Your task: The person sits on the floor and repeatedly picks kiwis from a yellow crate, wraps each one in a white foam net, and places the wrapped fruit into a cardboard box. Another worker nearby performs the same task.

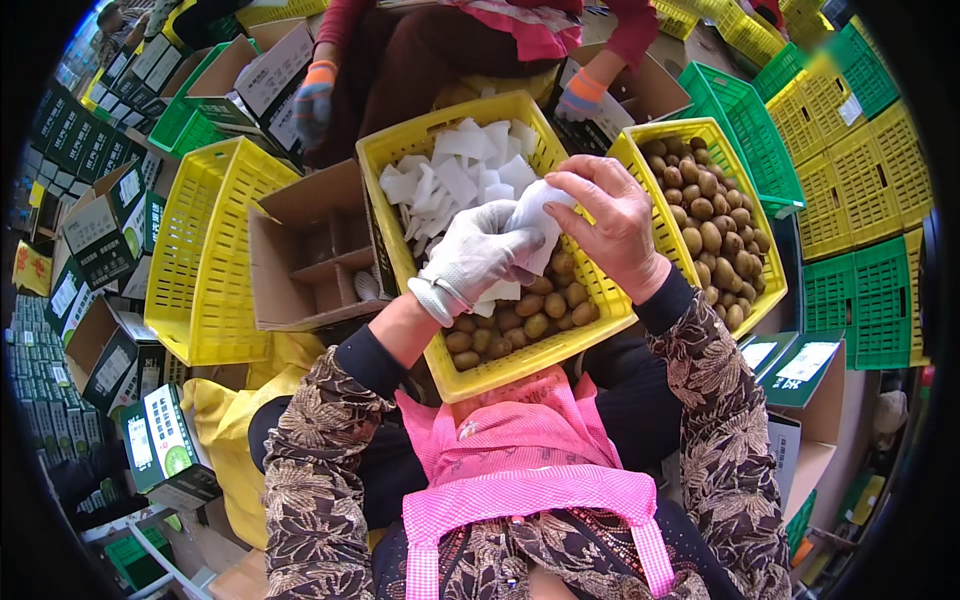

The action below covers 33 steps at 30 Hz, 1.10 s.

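In front of my chest, over a yellow crate [610,322], both hands hold a white foam sleeve [535,212]. My left hand [468,255], in a pale work glove, is closed round its lower part. The bare right hand [612,222] pinches its upper edge between thumb and fingers. Whether a fruit sits inside the sleeve is hidden. Loose foam sleeves [450,185] heap up in the crate's far part, and brown kiwis [520,325] lie in the near part. Left of the crate stands an open cardboard box [275,290] with dividers; one white-wrapped item [367,287] sits in a compartment.
A second yellow crate [632,160] full of kiwis stands at the right. An upended yellow crate [190,300] leans at the left beside printed cartons [100,240]. Across from me, a co-worker's gloved hands [315,100] hang near open boxes. Green and yellow crates [840,190] stack far right.
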Tool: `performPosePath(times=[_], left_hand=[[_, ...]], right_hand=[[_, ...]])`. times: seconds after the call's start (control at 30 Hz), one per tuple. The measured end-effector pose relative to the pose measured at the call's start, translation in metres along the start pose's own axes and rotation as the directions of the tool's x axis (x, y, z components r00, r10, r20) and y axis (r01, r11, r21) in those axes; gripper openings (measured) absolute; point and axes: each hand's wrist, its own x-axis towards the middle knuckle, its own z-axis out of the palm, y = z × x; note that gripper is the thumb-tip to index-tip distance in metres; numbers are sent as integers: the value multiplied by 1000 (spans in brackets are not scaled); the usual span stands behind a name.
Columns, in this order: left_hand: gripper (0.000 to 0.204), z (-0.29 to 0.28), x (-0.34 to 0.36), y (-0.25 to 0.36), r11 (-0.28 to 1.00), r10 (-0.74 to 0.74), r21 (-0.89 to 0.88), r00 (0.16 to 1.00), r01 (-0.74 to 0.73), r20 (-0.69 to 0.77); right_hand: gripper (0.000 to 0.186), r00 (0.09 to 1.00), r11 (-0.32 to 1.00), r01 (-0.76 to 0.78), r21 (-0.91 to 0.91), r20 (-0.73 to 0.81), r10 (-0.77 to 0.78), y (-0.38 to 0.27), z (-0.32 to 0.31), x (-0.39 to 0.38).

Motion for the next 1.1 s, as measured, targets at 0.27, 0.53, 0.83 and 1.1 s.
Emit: performPosePath(times=[0.27,0.53,0.83,1.1], left_hand=[[33,17,14,-16,996,72,-54,997,-73,-13],[26,28,37,-44,950,58,-299,994,-84,-94],[34,25,55,-63,975,213,-51,973,-218,-85],[46,23,95,-90,843,196,-524,976,-118,95]], right_hand=[[22,829,772,-556,307,273,488,11,-11,-13],[15,879,845,-473,250,196,434,28,-2,-28],[12,790,746,-600,290,365,493,22,-15,-22],[17,368,-51,-878,475,741,562,70,-26,-34]])
